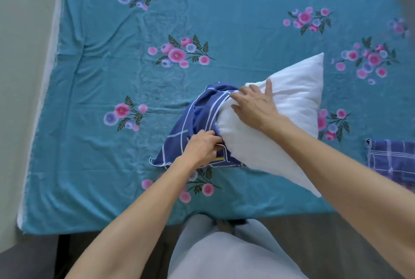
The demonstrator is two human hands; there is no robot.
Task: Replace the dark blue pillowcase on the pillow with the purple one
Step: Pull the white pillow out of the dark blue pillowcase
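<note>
A white pillow [289,108] lies at an angle on the bed, most of it bare. The dark blue pillowcase [197,119] with white lines is bunched over the pillow's left end and trails onto the sheet. My left hand [202,147] grips the pillowcase's edge at the pillow's near-left corner. My right hand [253,103] rests flat on top of the pillow with fingers spread, beside the bunched cloth. The purple pillowcase [393,159], checked with white lines, lies folded at the right edge of the view.
A teal bedsheet [112,65] with pink and blue flower prints covers the bed. A pale wall [22,54] runs along the bed's left side. The bed's near edge is just in front of my legs.
</note>
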